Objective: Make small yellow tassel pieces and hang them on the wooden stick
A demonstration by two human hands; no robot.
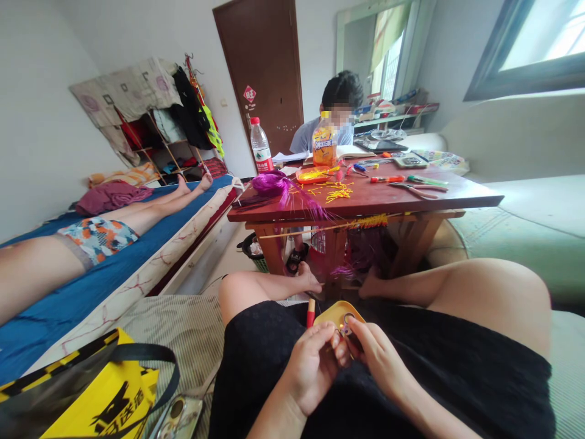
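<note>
Close together over the black cloth (262, 350) in front, left hand (313, 363) with fingers curled inward and thumb bent against them, impossible to tell whether pinching anything; right hand (381, 356) with thumb and fingers closed around a small metal tool (348, 317), ring uppermost, perhaps scissors, at the near part of a yellow tray (336, 310). Just left of the tray, a red and tan stick (311, 313). Main risk, by judgement: a nipped fingertip, from so little room between metal and skin. Next, a tipped tray, from a soft, uneven perch above the cloth; any small piece dropped there probably hard to find among dark folds. Inside of the tray partly hidden by the fingers. Ahead on the desk (473, 195), an orange dish (304, 178) with yellow bits inside, near loose yellow bits (339, 194) and purple strands (274, 183), light enough, probably, to scatter at a knock. Behind the dish, a yellow-capped bottle (324, 145) of orange drink; farther left, a red-capped bottle (260, 143). Below the desk, a dark basket (260, 263) with pale stuff inside. At lower left, a yellow bag (107, 396), contents out of sight.
</note>
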